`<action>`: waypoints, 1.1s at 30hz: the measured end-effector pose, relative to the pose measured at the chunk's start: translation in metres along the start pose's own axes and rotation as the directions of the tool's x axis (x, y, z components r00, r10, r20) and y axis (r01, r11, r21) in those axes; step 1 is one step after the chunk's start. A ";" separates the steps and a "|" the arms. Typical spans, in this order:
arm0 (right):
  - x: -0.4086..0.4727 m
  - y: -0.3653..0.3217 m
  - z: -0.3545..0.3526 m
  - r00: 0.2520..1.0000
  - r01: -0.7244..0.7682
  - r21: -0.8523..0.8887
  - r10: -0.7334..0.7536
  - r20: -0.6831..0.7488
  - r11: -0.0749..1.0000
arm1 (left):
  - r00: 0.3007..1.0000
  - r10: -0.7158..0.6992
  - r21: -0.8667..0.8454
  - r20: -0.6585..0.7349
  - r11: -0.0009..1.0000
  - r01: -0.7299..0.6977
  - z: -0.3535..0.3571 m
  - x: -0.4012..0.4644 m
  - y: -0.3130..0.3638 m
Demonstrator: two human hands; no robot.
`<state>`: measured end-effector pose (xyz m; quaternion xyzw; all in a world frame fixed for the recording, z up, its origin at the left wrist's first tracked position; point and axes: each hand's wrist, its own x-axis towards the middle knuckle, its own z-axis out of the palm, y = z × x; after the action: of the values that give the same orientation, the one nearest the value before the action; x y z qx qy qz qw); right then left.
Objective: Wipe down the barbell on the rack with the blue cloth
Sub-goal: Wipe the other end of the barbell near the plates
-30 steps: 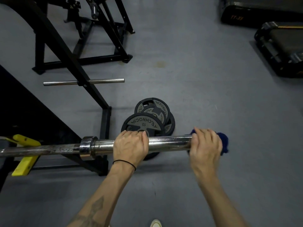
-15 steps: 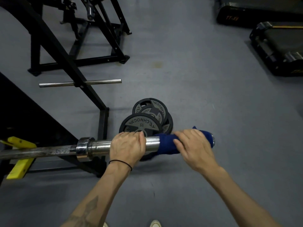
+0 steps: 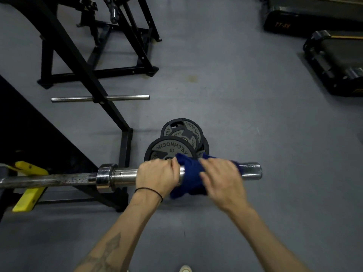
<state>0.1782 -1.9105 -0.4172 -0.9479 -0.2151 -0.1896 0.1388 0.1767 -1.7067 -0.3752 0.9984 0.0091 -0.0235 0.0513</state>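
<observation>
View from the head, looking down. At far left a yellow hook (image 3: 29, 185) of the black rack (image 3: 82, 79) lay under the barbell (image 3: 59, 178), which ran level from the left edge to its bare sleeve end at right. The left hand (image 3: 156, 176) was clenched around the sleeve, just right of the collar (image 3: 104, 177). Touching its knuckles, the blue cloth (image 3: 189, 177) was draped over the sleeve, with a fold hanging on the near side. The right hand (image 3: 222, 179) pressed on the cloth, fingers spread and curled over it. Plates (image 3: 176, 143) lay stacked on the grey floor (image 3: 255, 124) beyond the hands.
</observation>
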 end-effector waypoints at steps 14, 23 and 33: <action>-0.017 0.018 -0.002 0.989 -0.121 0.020 0.122 -0.082 0.993 | 0.981 0.100 -0.121 -0.164 0.985 -0.121 -0.011 -0.012 -0.033; 0.000 -0.107 0.025 0.956 -0.292 0.084 0.294 -0.013 0.953 | 0.963 0.047 -0.061 -0.265 0.996 -0.065 0.025 -0.042 -0.065; -0.028 0.035 -0.009 0.828 -0.538 0.047 0.538 -0.160 0.842 | 0.944 0.016 -0.085 -0.329 0.995 -0.046 0.031 -0.041 -0.061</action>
<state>0.1676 -1.9538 -0.4271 -0.9509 0.0726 -0.2213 0.2038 0.1335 -1.6494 -0.4106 0.9850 0.0029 0.1441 0.0951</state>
